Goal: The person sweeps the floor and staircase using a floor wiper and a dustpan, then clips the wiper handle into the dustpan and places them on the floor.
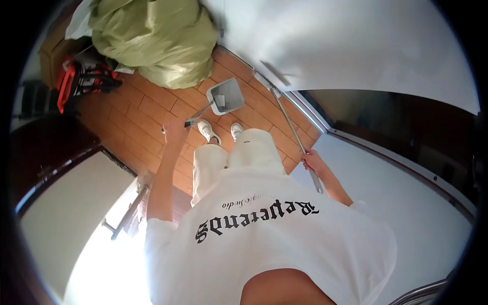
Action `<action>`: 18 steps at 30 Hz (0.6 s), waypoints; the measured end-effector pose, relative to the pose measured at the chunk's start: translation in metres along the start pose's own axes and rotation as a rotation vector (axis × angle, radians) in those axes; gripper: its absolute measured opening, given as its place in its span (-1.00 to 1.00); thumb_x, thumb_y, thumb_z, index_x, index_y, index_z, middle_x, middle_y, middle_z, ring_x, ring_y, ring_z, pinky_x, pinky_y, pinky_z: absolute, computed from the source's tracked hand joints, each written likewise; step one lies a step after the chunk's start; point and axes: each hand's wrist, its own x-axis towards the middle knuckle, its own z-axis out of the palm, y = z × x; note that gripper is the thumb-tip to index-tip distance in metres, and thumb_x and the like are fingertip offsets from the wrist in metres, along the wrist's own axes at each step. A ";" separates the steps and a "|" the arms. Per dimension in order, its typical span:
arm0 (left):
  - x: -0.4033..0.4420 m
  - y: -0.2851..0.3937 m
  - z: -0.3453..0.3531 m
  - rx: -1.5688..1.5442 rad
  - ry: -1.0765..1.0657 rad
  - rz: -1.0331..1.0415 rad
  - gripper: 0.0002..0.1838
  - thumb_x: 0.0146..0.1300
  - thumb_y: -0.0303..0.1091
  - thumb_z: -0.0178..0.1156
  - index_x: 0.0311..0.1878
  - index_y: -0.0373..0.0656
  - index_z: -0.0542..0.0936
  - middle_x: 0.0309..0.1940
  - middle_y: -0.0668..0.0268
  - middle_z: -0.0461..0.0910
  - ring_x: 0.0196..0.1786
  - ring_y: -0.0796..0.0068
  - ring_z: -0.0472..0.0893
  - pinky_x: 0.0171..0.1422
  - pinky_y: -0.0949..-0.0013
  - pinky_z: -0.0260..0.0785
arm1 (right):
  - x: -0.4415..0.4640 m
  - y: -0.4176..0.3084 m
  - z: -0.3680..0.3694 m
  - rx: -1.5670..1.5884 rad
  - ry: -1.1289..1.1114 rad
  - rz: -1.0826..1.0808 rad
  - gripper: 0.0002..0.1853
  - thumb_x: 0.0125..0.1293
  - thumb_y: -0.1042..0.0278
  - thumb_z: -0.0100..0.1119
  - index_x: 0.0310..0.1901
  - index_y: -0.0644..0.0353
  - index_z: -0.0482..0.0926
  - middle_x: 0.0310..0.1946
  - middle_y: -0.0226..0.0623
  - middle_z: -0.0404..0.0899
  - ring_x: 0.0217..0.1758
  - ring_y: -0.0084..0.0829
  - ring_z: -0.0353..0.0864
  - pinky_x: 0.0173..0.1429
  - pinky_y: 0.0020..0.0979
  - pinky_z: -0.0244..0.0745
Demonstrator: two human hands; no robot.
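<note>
My left hand is closed around the handle of a grey dustpan. The pan is just beyond my shoes, with a small pale piece and something darker inside it. On the other side, my right hand grips the long grey handle of a broom. Its head reaches the foot of the white wall, where a flat bar runs along the floor edge. Both tools are over the brown tiled floor.
A large olive-green covered bundle stands ahead on the left. Beside it are a red and black object and a cardboard box. A white wall and dark glass panel border the right.
</note>
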 end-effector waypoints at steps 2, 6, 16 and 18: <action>-0.060 -0.012 0.020 -0.043 -0.017 -0.148 -0.76 0.19 -0.18 0.46 -0.12 -0.01 0.74 -0.23 0.27 0.73 -0.04 0.18 0.68 0.16 0.00 0.35 | 0.018 0.015 -0.005 -0.080 -0.071 -0.064 -0.86 0.52 0.35 0.11 -0.03 0.20 0.50 -0.47 -0.44 0.43 -0.66 -0.64 0.32 -0.67 -0.54 0.21; -0.156 -0.042 0.042 -0.216 0.115 -0.312 -0.74 0.22 -0.18 0.45 -0.05 -0.01 0.76 -0.23 0.25 0.75 -0.06 0.16 0.69 0.19 0.04 0.36 | 0.029 0.000 0.001 0.545 -0.314 0.350 -0.75 0.54 0.37 0.13 0.14 0.25 0.52 -0.50 -0.51 0.36 -0.66 -0.67 0.30 -0.66 -0.62 0.22; -0.360 -0.134 0.090 -0.262 0.219 -0.755 -0.68 0.25 -0.11 0.43 0.01 0.01 0.75 -0.18 0.25 0.77 -0.06 0.12 0.72 0.13 -0.01 0.43 | 0.016 0.001 0.158 0.102 -0.524 0.468 -0.68 0.69 0.11 -0.18 0.22 0.04 0.48 -0.55 -0.60 0.24 -0.66 -0.73 0.10 -0.62 -0.60 0.01; -0.397 -0.160 0.094 -0.247 0.211 -0.811 -0.68 0.25 -0.10 0.43 0.01 0.00 0.76 -0.18 0.25 0.77 -0.04 0.14 0.71 0.15 0.00 0.41 | 0.036 0.018 0.189 0.029 -0.560 0.466 -0.68 0.68 0.10 -0.18 0.20 0.06 0.48 -0.56 -0.59 0.24 -0.67 -0.71 0.09 -0.63 -0.57 0.01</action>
